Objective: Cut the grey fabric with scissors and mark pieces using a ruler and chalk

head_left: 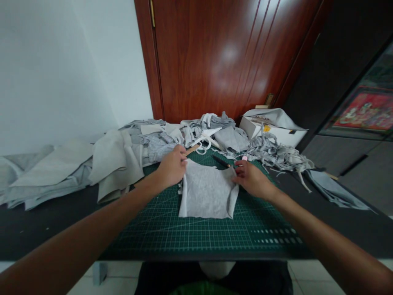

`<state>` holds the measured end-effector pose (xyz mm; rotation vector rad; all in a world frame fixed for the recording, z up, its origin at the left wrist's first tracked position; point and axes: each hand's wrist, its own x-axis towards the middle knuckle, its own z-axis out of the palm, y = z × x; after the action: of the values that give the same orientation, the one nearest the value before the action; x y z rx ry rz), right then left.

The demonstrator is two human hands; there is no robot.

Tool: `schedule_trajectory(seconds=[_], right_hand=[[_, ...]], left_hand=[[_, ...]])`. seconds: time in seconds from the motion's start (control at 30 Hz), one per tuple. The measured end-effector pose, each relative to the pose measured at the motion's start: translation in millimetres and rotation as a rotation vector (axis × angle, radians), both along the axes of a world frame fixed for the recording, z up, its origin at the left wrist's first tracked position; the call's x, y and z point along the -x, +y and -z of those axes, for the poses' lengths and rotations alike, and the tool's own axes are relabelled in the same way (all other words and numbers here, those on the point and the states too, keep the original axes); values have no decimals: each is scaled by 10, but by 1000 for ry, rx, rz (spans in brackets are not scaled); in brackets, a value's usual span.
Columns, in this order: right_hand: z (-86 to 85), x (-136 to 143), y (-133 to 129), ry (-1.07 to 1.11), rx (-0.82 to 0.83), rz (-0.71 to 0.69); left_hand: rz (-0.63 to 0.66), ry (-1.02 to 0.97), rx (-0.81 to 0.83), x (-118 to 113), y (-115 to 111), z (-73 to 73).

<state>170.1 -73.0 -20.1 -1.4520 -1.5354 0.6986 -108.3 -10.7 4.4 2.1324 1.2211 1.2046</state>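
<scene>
A light grey piece of cloth (208,192) lies on the green cutting mat (196,239), its right edge curled over. My left hand (174,166) is closed around a flat tan stick (192,150) at the cloth's upper left corner. At the upper right corner, my right hand (247,177) pinches the cloth's edge between thumb and fingers. A dark pen-like tool (220,160) rests just beyond the cloth, close to my right hand. White-handled scissors (204,143) lie farther back, against the fabric pile.
Stacked grey and beige cloth (116,159) covers the left and back of the black table (61,225). A white box (276,133) stands at the back right, with shredded strips (279,155) before it. More folded cloth (333,188) lies far right. Behind is a wooden door (211,57).
</scene>
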Motion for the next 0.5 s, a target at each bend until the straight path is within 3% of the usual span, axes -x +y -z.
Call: schedule_trajectory(seconds=[0.07,0.13,0.2,0.27,0.37,0.5], right_hand=[[34,64,-44,-94,-72,35],[49,192,-138,-219,-181,-25],[60,332,-252,-444,-311,-237],[82,422,-350,-599,-338,-487],[130,388,-442,-742,-288,-646],[207,192,-496,-777,-263,-559]], left_hand=[[12,50,-47,2,-89,112],[126,128,-82,-41,-231,172],[391,377,-159,-82,-371,217],[546,573,-171,-80,-465,267],[532,746,-151,19,-512,331],[422,823,-53,177,-526,321]])
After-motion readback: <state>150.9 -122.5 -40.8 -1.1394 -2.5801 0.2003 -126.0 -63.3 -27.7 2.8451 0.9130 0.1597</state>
